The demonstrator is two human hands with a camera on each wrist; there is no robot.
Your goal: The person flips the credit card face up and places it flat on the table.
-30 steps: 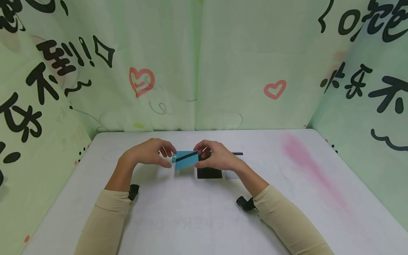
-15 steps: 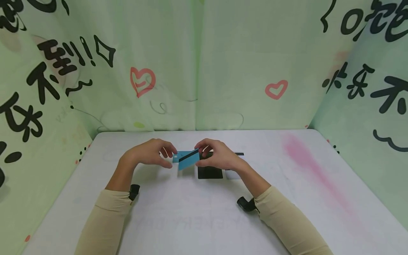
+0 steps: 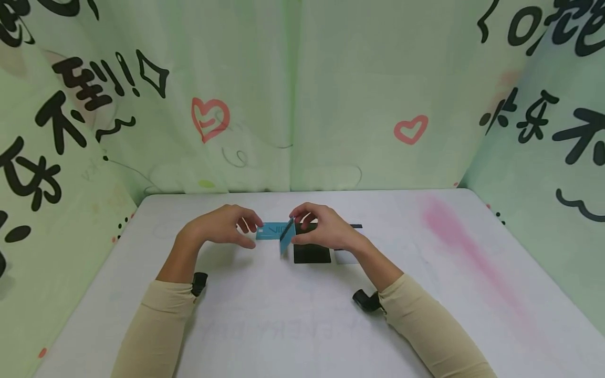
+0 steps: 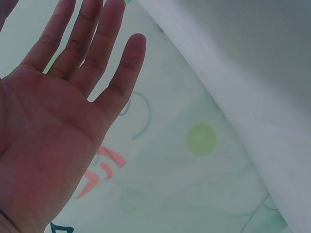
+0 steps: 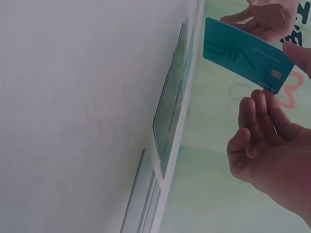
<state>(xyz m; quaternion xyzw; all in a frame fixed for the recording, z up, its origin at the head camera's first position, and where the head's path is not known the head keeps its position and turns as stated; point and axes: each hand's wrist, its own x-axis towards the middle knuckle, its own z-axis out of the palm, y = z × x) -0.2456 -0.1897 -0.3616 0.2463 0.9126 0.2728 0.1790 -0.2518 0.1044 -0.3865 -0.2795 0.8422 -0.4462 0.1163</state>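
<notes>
Blue striped card (image 3: 287, 237) tilts above the white table (image 3: 264, 320), pinched by thumb and fingers of the right hand (image 3: 323, 229); the left hand (image 3: 224, 226), fingers loosely parted, is near a second blue card (image 3: 269, 231) lying flat beside a black card (image 3: 312, 255).

My left hand (image 4: 48, 126) on the left, palm showing, fingers loosely extended, most tips cut off. Far behind: pale green curtain (image 4: 170, 189), green dot (image 4: 201, 139), red drawing (image 4: 114, 156) partly hidden by my palm. White table (image 4: 272, 121) right, partly shaded.
</notes>
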